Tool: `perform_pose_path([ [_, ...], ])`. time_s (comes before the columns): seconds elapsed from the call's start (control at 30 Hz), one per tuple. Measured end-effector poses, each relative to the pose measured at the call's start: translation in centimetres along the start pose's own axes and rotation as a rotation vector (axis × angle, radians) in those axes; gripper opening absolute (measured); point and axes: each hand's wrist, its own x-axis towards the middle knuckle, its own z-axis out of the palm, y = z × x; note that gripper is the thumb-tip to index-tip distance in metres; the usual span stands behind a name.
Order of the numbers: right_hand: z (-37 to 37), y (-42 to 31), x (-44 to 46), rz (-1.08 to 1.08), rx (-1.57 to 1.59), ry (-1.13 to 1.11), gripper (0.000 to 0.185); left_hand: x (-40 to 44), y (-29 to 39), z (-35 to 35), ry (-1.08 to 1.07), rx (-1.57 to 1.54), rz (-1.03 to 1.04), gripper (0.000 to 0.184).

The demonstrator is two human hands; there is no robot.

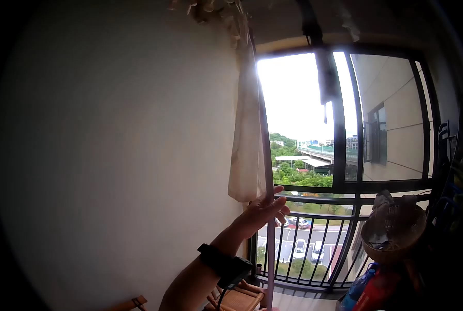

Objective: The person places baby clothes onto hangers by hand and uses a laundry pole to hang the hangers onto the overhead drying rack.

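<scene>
My left hand (266,208) reaches up and forward from the bottom of the view, its fingers closed around a long thin pole (271,259). The pole stands nearly upright and runs from the bottom edge toward the ceiling. Right beside its upper part hangs a pale beige cloth (246,155), its lower end just above my hand. A black band with a dark device (234,269) is strapped to my left wrist, and a cable hangs from it. My right hand cannot be made out.
A plain wall (112,145) fills the left side. Ahead are a dark-framed window (339,129) and a metal railing (314,212). Dark cloth (324,78) hangs overhead. At right sits a basket (381,251) above blue and red items. A wooden chair (239,299) stands below my arm.
</scene>
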Motion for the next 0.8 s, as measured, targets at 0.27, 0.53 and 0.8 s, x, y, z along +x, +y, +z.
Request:
perform_pose_path([
  [0.27,-2.1,-18.5,6.3,-0.399,0.137,0.285,0.019,-5.8,-3.1,-2.9,0.002,0.549,-0.182,0.075],
  [0.53,-7.1,-32.8,16.7,-0.647,0.093,0.294,0.034,-11.7,-8.4,-7.8,0.057,0.472,-0.437,0.048],
  [0.8,-9.2,-48.3,27.7,-0.809,-0.015,0.338,0.031,-12.8,-11.2,-11.2,0.317,0.320,-0.563,0.040],
])
